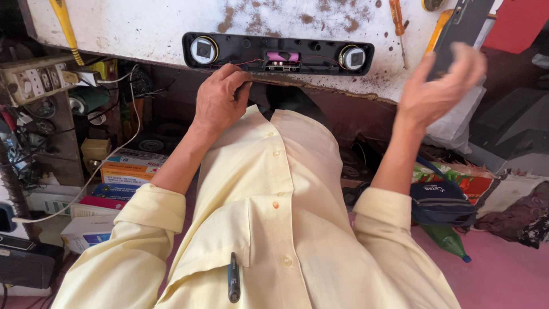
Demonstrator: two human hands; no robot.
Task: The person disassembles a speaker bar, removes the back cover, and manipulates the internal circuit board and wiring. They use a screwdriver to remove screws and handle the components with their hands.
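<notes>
A long black speaker bar (251,44) lies opened on the stained white bench (143,23). It has a round speaker at each end, and a pink battery (282,56) with thin wires sits in its middle. My left hand (220,100) is at the bench edge, its curled fingers gripping the bar's near edge left of the battery. My right hand (437,86) is raised off to the right, blurred, fingers apart and holding nothing. It is in front of a flat black panel (469,20).
An orange-handled screwdriver (397,17) and a yellow-handled tool (66,26) lie on the bench. At the left are a power strip (34,77) and stacked boxes (131,166). On the right are a white plastic bag (457,123), a dark pouch (440,203) and a green bottle (449,240).
</notes>
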